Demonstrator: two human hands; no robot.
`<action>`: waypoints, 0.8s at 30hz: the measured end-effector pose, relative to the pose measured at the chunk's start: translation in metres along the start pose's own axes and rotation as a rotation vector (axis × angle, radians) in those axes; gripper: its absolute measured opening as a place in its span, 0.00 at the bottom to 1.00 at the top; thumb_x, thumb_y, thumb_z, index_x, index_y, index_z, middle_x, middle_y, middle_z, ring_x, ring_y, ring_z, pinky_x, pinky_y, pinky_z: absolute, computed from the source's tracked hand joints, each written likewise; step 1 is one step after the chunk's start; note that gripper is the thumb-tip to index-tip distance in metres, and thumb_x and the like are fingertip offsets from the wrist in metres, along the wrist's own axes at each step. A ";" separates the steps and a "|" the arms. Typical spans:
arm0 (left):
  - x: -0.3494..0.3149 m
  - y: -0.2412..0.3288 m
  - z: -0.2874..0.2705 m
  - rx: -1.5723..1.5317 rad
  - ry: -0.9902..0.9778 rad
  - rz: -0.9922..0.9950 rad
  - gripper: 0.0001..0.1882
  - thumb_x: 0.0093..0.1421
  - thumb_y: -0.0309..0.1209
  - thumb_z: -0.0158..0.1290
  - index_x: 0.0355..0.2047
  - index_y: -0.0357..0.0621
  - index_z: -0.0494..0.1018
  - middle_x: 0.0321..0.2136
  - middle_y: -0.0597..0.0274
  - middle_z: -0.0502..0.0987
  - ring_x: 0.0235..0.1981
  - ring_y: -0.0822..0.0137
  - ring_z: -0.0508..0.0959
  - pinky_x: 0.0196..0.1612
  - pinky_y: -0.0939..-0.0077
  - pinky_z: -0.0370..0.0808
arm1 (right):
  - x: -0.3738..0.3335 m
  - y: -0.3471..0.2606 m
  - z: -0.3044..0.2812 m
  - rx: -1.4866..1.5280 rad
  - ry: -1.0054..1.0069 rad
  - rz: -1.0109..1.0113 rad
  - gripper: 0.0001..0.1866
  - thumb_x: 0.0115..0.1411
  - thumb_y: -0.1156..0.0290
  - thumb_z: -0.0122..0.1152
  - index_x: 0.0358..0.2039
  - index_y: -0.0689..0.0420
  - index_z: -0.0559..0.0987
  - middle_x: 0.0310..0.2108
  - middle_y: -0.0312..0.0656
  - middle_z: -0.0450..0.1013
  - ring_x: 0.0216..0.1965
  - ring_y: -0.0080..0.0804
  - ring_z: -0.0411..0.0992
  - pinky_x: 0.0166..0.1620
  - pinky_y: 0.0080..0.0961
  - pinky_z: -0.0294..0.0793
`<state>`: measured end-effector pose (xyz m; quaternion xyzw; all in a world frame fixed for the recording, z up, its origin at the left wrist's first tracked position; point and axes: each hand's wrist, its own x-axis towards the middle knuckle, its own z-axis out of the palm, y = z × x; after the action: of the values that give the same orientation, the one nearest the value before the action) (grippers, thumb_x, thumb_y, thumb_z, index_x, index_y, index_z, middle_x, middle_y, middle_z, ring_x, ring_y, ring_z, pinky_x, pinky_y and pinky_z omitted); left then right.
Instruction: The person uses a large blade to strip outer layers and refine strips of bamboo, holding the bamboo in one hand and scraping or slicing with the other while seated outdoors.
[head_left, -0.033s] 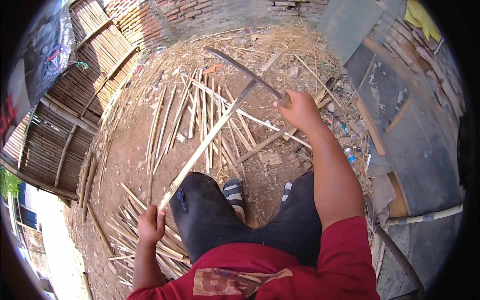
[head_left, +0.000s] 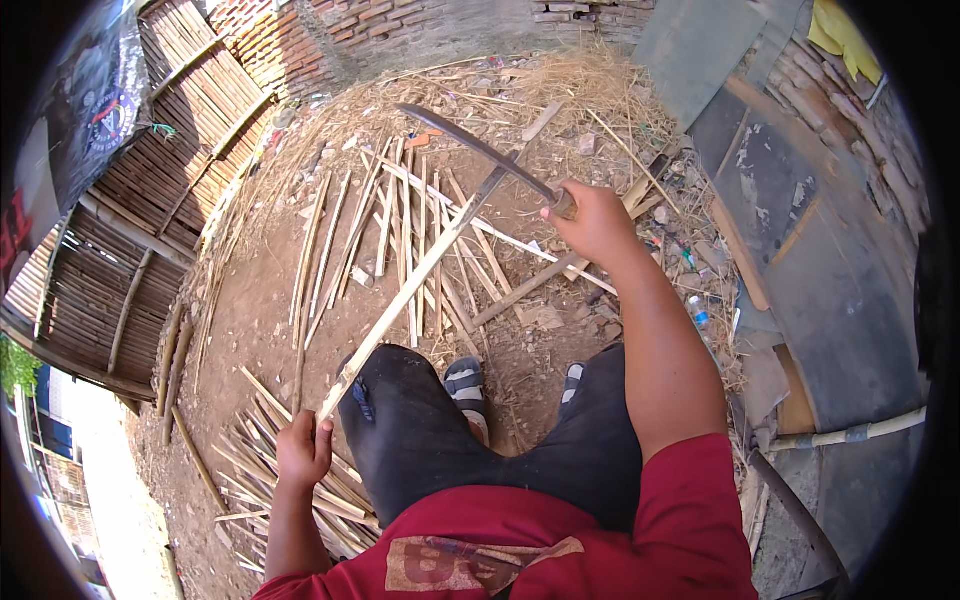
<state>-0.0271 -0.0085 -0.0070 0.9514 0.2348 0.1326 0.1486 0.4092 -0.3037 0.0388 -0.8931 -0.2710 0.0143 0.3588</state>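
Note:
My left hand, low on the left, is closed around the near end of a long split bamboo strip. The strip slants up and away to the right, pale along most of its length and dark at its far end. My right hand grips the handle of a machete with a long dark blade, slightly curved. That blade points to the far left and crosses the strip near its dark end. From this view I cannot tell whether the edge touches it.
Several bamboo strips lie on the dirt ahead, and a pile of strips sits beside my left arm. A dark curved blade is at lower right. A bamboo slat panel stands left; dark boards lean right.
My right hand has shifted slightly left and nearer, and the machete blade has come a little down the strip with it. My left hand and the strip look nearly the same.

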 end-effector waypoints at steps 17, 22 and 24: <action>0.018 -0.005 0.008 -0.001 0.008 0.002 0.22 0.70 0.44 0.55 0.28 0.37 0.68 0.19 0.41 0.71 0.22 0.36 0.72 0.27 0.52 0.67 | 0.006 0.006 0.029 -0.017 -0.103 -0.123 0.24 0.57 0.57 0.73 0.52 0.53 0.84 0.35 0.52 0.81 0.40 0.49 0.81 0.45 0.43 0.78; 0.027 0.004 0.003 0.032 0.017 0.030 0.21 0.69 0.43 0.55 0.28 0.37 0.68 0.18 0.43 0.69 0.21 0.37 0.72 0.26 0.52 0.67 | -0.007 -0.040 0.033 -0.331 -0.304 -0.446 0.23 0.58 0.57 0.72 0.50 0.57 0.83 0.37 0.53 0.82 0.40 0.50 0.82 0.45 0.41 0.79; 0.026 0.002 -0.001 0.042 0.037 0.046 0.21 0.69 0.43 0.56 0.28 0.38 0.68 0.17 0.43 0.69 0.21 0.38 0.72 0.26 0.52 0.67 | 0.000 -0.019 0.025 -0.056 -0.229 -0.223 0.20 0.58 0.57 0.72 0.44 0.58 0.83 0.35 0.50 0.82 0.39 0.49 0.81 0.44 0.43 0.79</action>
<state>-0.0049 0.0027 -0.0004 0.9569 0.2184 0.1484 0.1210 0.3946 -0.2767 0.0327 -0.8596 -0.4080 0.0685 0.2998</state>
